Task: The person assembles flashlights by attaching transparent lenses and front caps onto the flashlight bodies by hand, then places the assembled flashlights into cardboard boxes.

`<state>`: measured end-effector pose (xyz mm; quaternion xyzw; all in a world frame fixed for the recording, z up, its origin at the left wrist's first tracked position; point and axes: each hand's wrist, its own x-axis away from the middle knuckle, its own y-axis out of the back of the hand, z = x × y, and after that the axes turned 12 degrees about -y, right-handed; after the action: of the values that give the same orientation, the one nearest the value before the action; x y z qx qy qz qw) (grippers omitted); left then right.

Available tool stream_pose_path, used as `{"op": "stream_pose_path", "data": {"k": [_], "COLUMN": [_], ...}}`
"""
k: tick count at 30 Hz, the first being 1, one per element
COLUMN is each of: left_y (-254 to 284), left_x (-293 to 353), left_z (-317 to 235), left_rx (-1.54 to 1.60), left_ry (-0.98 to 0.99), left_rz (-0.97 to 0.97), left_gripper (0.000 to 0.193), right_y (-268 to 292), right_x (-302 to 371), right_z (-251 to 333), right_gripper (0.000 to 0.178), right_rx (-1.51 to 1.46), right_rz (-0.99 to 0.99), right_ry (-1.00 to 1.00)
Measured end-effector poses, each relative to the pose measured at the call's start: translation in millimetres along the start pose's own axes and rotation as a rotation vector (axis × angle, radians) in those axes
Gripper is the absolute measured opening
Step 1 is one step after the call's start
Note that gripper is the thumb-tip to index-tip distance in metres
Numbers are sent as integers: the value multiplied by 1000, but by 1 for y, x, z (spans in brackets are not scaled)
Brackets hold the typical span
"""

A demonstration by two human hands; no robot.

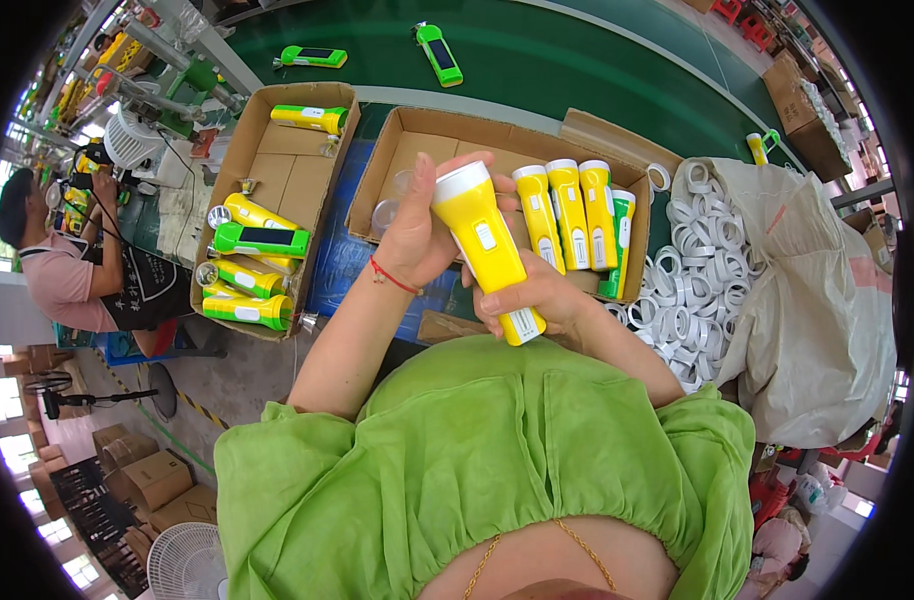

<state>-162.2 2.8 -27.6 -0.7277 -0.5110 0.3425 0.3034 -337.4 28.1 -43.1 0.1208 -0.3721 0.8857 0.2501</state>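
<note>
A yellow flashlight (pixel 490 250) with a white head ring is held between both my hands, its head tilted up and to the left. My left hand (pixel 417 225) wraps round the head end, the fingers partly hidden behind it. Around the tail end closes my right hand (pixel 535 297), its thumb across the yellow body. Just beyond, a cardboard tray (pixel 437 130) holds several yellow flashlights (pixel 569 210) and one green-and-white flashlight (pixel 619 240), standing side by side with white rings on. Two clear round lenses (pixel 385 215) lie at the tray's left end.
Left of a blue surface (pixel 352 255), another cardboard box (pixel 327 170) holds yellow and green flashlights. White rings (pixel 692 290) spill from a large pale sack (pixel 797 300) at right. Green flashlights (pixel 437 55) lie on the green conveyor belt (pixel 547 70). A co-worker (pixel 72 260) sits at far left.
</note>
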Motion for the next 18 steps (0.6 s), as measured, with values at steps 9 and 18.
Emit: {"op": "stream_pose_path", "data": {"k": [9,18], "left_y": [39,52], "left_x": [0,-40], "left_z": [7,79], "left_rx": [-533,-729], "left_ry": [66,417], "left_rz": [-409,-269], "left_gripper": [52,70], "right_y": [100,101], "right_x": [50,78], "right_z": [-12,-6], "right_gripper": [62,40], "right_rx": [602,1369], "right_rz": [-1211,-1679], "right_ry": [406,311]}}
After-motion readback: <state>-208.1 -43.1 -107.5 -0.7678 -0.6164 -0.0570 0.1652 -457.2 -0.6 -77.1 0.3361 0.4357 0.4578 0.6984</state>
